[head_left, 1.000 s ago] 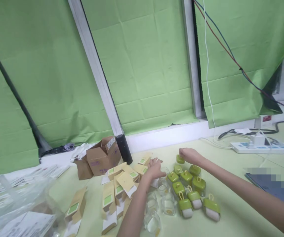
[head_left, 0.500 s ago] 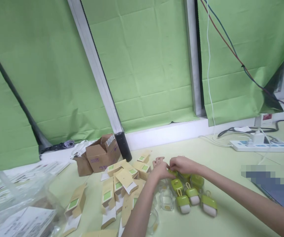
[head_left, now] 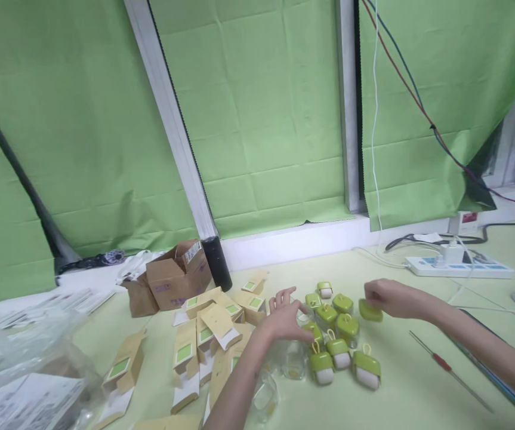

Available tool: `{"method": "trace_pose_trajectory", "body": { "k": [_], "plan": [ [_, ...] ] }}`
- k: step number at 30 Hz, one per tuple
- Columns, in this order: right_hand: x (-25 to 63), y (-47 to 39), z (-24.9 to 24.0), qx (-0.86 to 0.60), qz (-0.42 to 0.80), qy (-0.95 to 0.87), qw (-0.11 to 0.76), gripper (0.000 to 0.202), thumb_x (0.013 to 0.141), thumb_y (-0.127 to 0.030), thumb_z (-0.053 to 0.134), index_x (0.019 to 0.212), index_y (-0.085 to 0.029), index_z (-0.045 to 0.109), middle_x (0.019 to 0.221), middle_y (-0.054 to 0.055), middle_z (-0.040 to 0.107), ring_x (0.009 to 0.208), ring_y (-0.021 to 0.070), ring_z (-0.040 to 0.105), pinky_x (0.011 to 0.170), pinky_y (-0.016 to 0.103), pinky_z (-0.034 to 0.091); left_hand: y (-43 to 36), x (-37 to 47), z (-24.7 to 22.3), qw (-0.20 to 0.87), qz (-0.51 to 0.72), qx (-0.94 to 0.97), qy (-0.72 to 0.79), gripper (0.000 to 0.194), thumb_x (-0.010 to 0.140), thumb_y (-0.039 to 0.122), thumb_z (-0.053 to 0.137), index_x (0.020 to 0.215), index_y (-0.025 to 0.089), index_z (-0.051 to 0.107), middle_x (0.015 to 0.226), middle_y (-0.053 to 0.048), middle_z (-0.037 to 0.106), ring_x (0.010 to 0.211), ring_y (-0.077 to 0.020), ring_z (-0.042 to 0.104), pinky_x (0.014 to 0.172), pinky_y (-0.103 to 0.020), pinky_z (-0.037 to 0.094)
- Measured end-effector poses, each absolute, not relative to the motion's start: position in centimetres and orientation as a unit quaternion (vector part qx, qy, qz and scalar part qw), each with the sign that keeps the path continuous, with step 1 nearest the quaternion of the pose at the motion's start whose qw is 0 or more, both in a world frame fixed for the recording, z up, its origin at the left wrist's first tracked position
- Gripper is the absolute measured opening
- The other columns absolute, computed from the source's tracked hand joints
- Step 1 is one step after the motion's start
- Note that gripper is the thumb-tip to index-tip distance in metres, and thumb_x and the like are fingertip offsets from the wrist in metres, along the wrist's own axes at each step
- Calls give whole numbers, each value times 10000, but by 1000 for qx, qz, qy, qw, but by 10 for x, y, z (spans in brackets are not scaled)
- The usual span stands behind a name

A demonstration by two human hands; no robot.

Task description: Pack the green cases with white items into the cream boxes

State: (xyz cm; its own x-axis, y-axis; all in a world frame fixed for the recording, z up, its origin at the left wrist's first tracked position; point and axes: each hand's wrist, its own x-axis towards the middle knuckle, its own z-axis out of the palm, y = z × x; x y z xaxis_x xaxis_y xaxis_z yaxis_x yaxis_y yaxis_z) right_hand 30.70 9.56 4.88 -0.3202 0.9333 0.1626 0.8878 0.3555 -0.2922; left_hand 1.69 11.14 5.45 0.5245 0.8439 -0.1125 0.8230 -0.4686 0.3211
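My right hand [head_left: 389, 298] pinches a green rounded lid [head_left: 370, 310] above the table, right of the cluster of small green cases. My left hand [head_left: 286, 316] has its fingers spread, just left of that cluster and over clear plastic cases; whether it touches the one partly under it is not clear. Several cases have a green top, a white lower part and a yellow loop, like this one in front [head_left: 322, 365] and its right neighbour [head_left: 367, 369]. Other green-topped pieces [head_left: 347, 325] stand behind them. Clear cases [head_left: 293, 361] lie below my left hand.
Several opened beige cartons [head_left: 185, 352] lie left of my left arm. Behind them are a brown cardboard box [head_left: 179, 280] and a black cylinder [head_left: 216, 263]. A red-handled thin tool [head_left: 443, 361] lies near my right forearm. A white power strip [head_left: 463, 267] and cables are at the back right.
My hands were close together over the back of the cluster. The right one has moved right with a green lid; the left has spread its fingers. The thin tool and more green pieces are uncovered.
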Motion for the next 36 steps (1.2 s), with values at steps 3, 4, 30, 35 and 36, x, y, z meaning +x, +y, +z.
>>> {"method": "trace_pose_trajectory", "body": {
  "k": [3,4,30,35,36],
  "plan": [
    [303,81,42,-556,83,-816,136,141,711,-141,515,614,-204,596,635,52,643,535,191,565,480,268,361,100,18,52,173,17,861,478,544,523,477,717,1007,265,585,1462,-94,214,1353,-337,82,1052,-548,38],
    [294,77,42,-547,80,-821,144,121,728,-162,520,681,-201,624,699,62,654,586,203,583,516,282,385,98,19,52,171,14,862,476,546,530,463,717,1017,253,587,1458,-108,224,1352,-336,91,1055,-543,35],
    [289,49,43,-529,98,-813,224,183,784,-151,447,658,-199,571,679,33,629,567,172,545,512,261,362,106,43,51,129,50,877,460,608,642,502,565,1191,249,497,1403,-96,325,1317,-282,207,1057,-477,161],
    [292,51,34,-514,114,-827,197,143,755,-159,501,731,-184,640,722,36,654,628,173,595,549,245,430,109,69,41,91,84,863,489,504,608,483,606,1009,177,615,1371,-142,355,1281,-327,239,1070,-461,98],
    [285,58,36,-508,114,-829,203,164,785,-184,491,819,-185,651,794,44,662,689,175,609,594,247,450,109,72,39,83,88,858,498,500,608,467,605,1009,168,618,1354,-149,372,1263,-331,264,1067,-462,100]
  ]
}}
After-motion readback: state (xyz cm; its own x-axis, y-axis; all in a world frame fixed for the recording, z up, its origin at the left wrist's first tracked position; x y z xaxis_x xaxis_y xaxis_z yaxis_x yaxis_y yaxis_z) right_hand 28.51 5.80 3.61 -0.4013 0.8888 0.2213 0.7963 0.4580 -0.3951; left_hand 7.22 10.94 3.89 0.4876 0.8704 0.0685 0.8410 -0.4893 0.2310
